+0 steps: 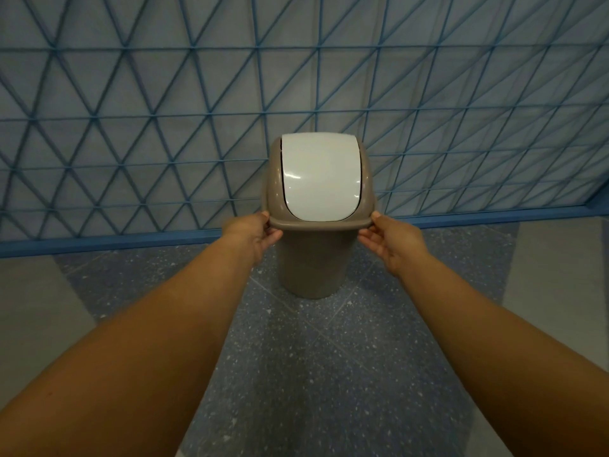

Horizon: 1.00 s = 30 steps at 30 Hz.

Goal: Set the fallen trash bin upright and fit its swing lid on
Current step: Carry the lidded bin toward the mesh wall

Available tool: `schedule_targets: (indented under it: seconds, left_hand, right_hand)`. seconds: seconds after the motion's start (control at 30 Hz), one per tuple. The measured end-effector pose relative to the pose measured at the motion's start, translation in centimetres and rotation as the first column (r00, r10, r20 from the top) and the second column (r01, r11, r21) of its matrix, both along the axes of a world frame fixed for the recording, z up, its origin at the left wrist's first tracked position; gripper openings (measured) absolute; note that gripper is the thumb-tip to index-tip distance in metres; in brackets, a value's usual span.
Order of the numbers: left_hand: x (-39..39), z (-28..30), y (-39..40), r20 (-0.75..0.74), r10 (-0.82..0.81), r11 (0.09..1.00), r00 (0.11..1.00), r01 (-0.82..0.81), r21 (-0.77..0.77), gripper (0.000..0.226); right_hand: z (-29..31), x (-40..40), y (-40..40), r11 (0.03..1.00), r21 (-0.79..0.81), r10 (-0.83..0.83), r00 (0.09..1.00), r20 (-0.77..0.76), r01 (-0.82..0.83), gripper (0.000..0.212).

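Observation:
A taupe plastic trash bin (314,268) stands upright on the speckled floor in the middle of the head view. On top of it sits its domed swing lid (273,183), taupe with a white flap (319,179) that hangs shut. My left hand (252,234) grips the lid's rim at its left corner, thumb on top and fingers beneath. My right hand (392,242) holds the rim's right corner the same way. Both forearms reach in from the bottom corners.
A wall (131,127) with a blue triangular lattice stands right behind the bin, ending in a blue skirting strip (131,240). The floor (329,374) is blue-grey speckled with lighter grey panels at left and right.

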<state>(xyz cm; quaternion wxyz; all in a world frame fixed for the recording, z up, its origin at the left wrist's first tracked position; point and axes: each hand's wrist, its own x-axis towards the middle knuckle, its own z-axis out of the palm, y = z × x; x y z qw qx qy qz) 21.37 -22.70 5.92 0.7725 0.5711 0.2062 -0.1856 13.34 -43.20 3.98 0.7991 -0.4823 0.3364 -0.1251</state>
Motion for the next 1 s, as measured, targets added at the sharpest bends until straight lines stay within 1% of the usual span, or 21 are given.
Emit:
schedule_targets:
  seconds: [0.17, 0.27, 0.43, 0.6, 0.83, 1.0]
  left_hand:
    - [-1.18, -0.48, -0.69, 0.003, 0.014, 1.000, 1.000, -0.014, -0.017, 0.030]
    - [-1.20, -0.43, -0.66, 0.001, 0.027, 0.999, 1.000, -0.027, -0.022, 0.029]
    - [-0.82, -0.39, -0.61, 0.011, 0.026, 0.999, 1.000, -0.026, 0.022, 0.028]
    - [-0.47, -0.16, -0.32, 0.024, 0.044, 0.996, 0.999, -0.046, 0.078, 0.022]
    - [-0.73, -0.13, -0.45, 0.025, 0.051, 0.997, 0.998, -0.052, 0.061, 0.023]
    - [-0.95, -0.13, -0.24, 0.026, 0.057, 0.997, 0.998, -0.058, 0.053, 0.026]
  right_hand:
    - [0.60, 0.65, -0.88, 1.000, -0.022, -0.011, 1.000, 0.001, 0.011, 0.022]
    - [0.49, 0.67, -0.80, 1.000, -0.022, -0.016, 1.000, 0.003, 0.016, 0.024]
    - [0.53, 0.53, -0.77, 1.000, -0.012, -0.024, 1.000, 0.005, 0.024, 0.020]
    - [0.46, 0.39, -0.50, 1.000, -0.006, -0.017, 1.000, -0.001, 0.017, 0.013]
    - [0.49, 0.40, -0.55, 1.000, -0.023, -0.011, 1.000, -0.011, 0.011, 0.020]
    - [0.53, 0.33, -0.65, 0.999, -0.049, -0.017, 0.999, -0.029, 0.016, 0.014]
